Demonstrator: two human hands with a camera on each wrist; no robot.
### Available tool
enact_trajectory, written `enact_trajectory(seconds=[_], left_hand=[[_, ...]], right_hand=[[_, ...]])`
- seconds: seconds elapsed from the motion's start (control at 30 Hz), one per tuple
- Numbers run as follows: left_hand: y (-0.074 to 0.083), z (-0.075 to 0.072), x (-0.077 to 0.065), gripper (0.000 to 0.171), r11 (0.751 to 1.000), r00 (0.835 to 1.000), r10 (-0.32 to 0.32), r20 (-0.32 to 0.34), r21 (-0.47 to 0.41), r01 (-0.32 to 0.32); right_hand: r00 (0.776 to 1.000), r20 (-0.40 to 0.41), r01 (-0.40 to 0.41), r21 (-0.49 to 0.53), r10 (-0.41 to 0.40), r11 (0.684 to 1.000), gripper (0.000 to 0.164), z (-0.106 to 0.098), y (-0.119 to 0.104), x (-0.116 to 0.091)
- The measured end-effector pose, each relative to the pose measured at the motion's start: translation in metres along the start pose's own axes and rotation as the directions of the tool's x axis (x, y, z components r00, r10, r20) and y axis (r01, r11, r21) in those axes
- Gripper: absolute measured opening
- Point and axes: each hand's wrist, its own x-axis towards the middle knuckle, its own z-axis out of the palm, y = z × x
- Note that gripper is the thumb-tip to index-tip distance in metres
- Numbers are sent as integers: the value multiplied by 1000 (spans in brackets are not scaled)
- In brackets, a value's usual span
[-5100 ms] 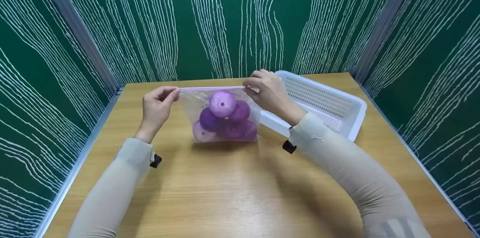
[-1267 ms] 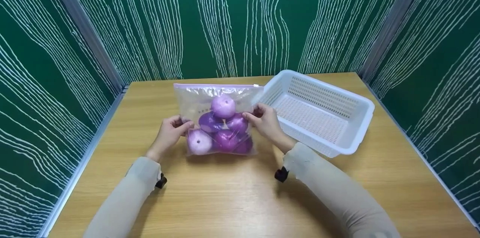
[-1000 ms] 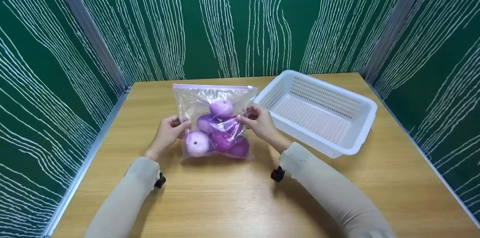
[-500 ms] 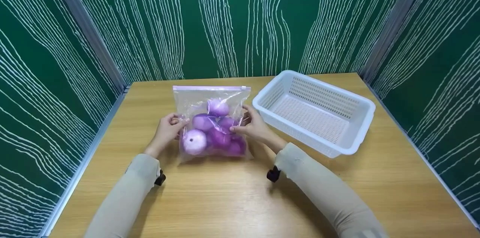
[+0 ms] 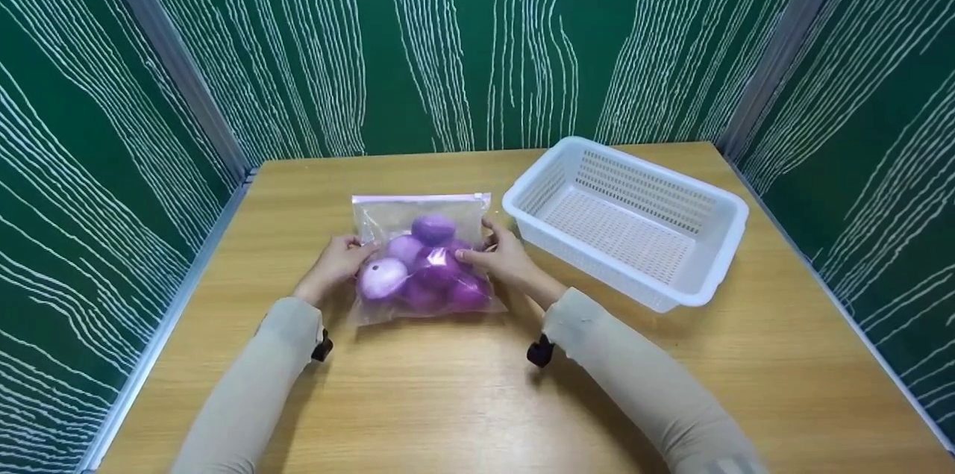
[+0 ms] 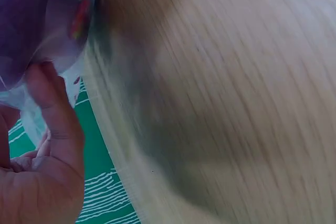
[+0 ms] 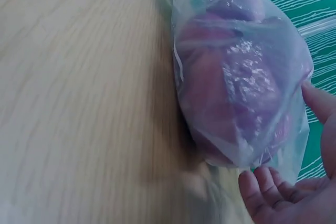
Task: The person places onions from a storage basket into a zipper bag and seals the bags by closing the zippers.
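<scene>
A clear zip bag point(image 5: 386, 216) with a pale purple slider strip along its top is held low over the table, its strip drawn across. Several purple balls point(image 5: 384, 278), light and dark, are bunched inside it. My left hand point(image 5: 336, 265) grips the bag's left side, thumb in front. On the right side my right hand point(image 5: 506, 257) holds the bag, its thumb on the front and fingers behind. In the right wrist view the thumb point(image 7: 317, 100) touches the plastic. The left wrist view shows the left thumb point(image 6: 58, 111) against the bag's lower part.
To the bag's right, a white slotted plastic basket point(image 5: 619, 287) stands at an angle near the table's back edge, with no balls in it. The wooden table point(image 5: 448, 392) is walled by green panels point(image 5: 298, 48) with white wavy lines.
My hands have gone from the ends of the slider strip to the bag's sides. The bag has since come nearer, then its top has tipped back and lowered, and the balls have shifted.
</scene>
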Motion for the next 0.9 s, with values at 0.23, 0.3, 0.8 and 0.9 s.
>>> enact_trajectory(seconds=[0.23, 0.3, 0.8, 0.9], left_hand=[[-2, 1, 4, 26, 998, 999, 27, 22, 55, -29], [-2, 1, 5, 26, 998, 1000, 14, 28, 63, -16], [-6, -13, 9, 44, 985, 960, -83, 268, -123, 119], [-6, -21, 7, 52, 981, 925, -103, 366, -115, 155]], right_hand=[[998, -53, -33, -96, 28, 995, 92, 6, 6, 2], [998, -65, -33, -121, 25, 992, 87, 6, 6, 2], [998, -37, -63, -98, 59, 993, 101, 10, 4, -5], [997, -19, -70, -70, 69, 995, 109, 11, 3, -6]])
